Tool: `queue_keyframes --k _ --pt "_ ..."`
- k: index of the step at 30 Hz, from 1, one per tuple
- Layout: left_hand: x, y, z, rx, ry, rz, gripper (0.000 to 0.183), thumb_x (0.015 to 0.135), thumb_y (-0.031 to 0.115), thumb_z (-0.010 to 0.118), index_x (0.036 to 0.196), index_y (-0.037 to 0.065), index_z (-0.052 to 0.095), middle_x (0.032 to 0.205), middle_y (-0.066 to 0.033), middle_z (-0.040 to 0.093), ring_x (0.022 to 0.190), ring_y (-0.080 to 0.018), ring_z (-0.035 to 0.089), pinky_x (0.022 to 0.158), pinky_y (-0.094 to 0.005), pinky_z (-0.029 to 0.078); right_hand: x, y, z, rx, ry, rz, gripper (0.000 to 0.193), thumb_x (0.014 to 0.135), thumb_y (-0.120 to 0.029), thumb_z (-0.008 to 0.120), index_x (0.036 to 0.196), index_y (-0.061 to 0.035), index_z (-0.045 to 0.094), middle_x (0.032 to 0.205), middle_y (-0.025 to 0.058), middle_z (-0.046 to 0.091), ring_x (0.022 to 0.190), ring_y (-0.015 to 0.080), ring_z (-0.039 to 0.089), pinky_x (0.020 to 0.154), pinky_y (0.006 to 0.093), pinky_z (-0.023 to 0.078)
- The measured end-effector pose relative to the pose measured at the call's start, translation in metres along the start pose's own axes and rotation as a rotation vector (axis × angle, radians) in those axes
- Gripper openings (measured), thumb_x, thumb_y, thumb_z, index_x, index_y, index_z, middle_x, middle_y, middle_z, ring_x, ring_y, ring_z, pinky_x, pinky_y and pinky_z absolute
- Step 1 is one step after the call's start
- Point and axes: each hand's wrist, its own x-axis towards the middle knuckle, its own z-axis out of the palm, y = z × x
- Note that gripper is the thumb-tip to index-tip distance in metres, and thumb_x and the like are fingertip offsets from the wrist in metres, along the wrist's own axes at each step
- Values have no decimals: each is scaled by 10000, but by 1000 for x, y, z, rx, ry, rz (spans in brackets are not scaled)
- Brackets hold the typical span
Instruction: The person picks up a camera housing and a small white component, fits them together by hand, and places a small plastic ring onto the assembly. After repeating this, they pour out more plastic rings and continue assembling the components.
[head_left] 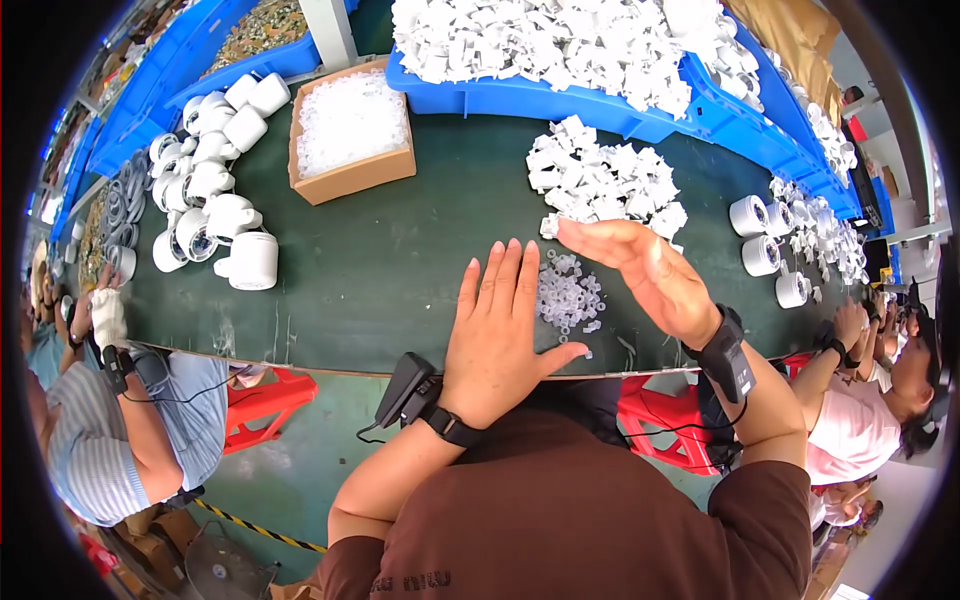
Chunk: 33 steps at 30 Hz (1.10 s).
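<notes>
My left hand (497, 345) lies flat, palm down, on the dark green tabletop, its fingers stretched toward the far side and its thumb out to the right. Just right of it is a small pile of translucent plastic rings (568, 292). My right hand (655, 275) is raised on the other side of that pile, fingers extended and thumb apart, with nothing visible in it. Its fingertips overlap the near edge of a heap of small white plastic parts (605, 178); whether they touch it I cannot tell.
A cardboard box (358, 178) of clear plastic pieces stands back left, beside a group of white rounded housings (215, 190). Blue bins (470, 97) heaped with white parts line the far side. More white cylinders (762, 255) stand right. Co-workers sit on both sides.
</notes>
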Motion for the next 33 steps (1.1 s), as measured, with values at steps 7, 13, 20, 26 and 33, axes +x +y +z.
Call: queue_keyframes --k 7,13,20,26,33 --pt "-2 0 -2 -60 39 -1 1278 708 737 735 1552 -94 254 1582 -293 330 1484 -422 325 1234 -533 211 40 -28 0 -368 85 85 388 1114 -268 427 1258 41 613 1182 158 677 1094 243 668 1003 401 500" --pt "-4 3 9 -76 88 17 1183 788 669 699 1553 -106 235 1570 -324 316 1458 -470 323 1224 -563 218 136 -23 33 -785 -126 -4 211 1040 -162 597 1174 -19 677 1110 66 685 1004 163 652 899 313 513" --pt "-6 1 12 -107 82 84 1139 853 744 548 1565 -89 238 1543 -330 352 1462 -451 322 1226 -562 197 261 54 70 -1114 -153 -379 336 1005 -231 616 1292 -58 591 1297 156 591 1193 330 576 1010 368 463" --pt "-6 0 14 -45 87 87 1122 856 705 578 1576 -77 222 1560 -334 328 1461 -446 326 1231 -550 192 306 91 87 -1387 -17 -216 470 1011 -467 542 1317 -114 592 1395 151 526 1346 401 427 1109 563 335" --pt "-7 -2 12 -76 81 97 1107 862 672 605 1577 -79 218 1553 -340 332 1450 -450 341 1227 -547 200 300 92 80 -1361 -25 -220 391 1004 -478 568 1191 -144 650 1219 151 548 1154 375 485 1034 524 390"
